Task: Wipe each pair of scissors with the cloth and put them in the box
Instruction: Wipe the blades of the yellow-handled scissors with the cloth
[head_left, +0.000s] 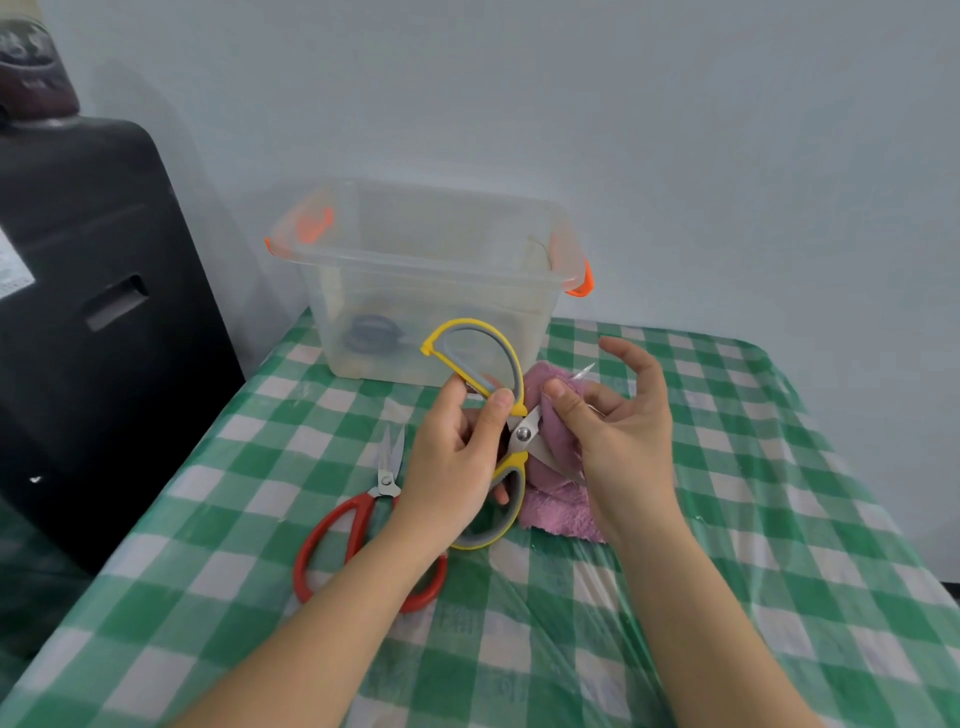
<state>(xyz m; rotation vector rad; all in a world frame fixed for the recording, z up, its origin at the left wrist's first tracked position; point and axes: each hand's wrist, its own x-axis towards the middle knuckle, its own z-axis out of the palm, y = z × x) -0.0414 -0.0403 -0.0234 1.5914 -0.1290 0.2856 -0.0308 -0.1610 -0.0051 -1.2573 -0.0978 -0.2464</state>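
Left hand (457, 452) grips the yellow scissors (498, 431) near the pivot, handles spread apart, just in front of the box (431, 280). Right hand (608, 431) pinches the purple cloth (550, 467) round one blade, its outer fingers loose. Red scissors (363, 525) lie on the table (727, 519), nearer than the box, partly under the left forearm.

The box (426, 291) stands at the back of your surface (727, 571), against the wall, with one pair of scissors (375, 332) already lying in it. In front of the box, your left hand (452, 457) holds an opened pair (493, 431). Right of that, your right hand (618, 431) presses the cloth (550, 499) around its blades. Another pair (358, 525) lies on the surface left of your left hand.
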